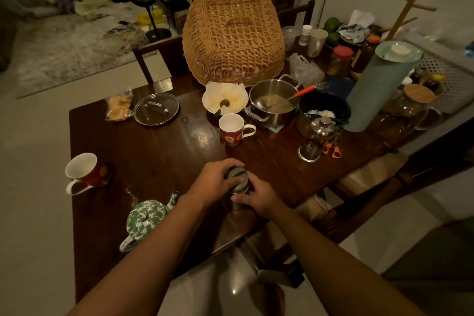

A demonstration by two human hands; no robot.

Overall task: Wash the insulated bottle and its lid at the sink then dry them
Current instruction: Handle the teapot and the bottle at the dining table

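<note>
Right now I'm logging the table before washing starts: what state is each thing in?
insulated bottle: upright, lid on
left hand: gripping lid
right hand: gripping bottle body
steel pot: uncovered, ladle inside
glass pot lid: flat on table
teapot: lidded

Both hands close on the insulated bottle [237, 201] near the table's [159, 161] front edge: the left hand [214, 181] over the lid [237, 176], the right hand [259, 199] around the body.

- Beyond the grip: a band of bare tabletop, then the red mug [232, 131]. Behind it, the plate [225, 98] and steel pot [273, 108] block further reach.
- Right and beyond: the French press [316, 140] stands near; bare wood lies between it and the grip.
- Left of the grip: the green teapot [146, 218] sits just beside the left forearm, spout toward the bottle. Farther left, a second mug [83, 170] stands at the table edge.
- Left and beyond: open tabletop up to the glass lid [156, 109].
- Toward the person: open floor past the table edge.
</note>
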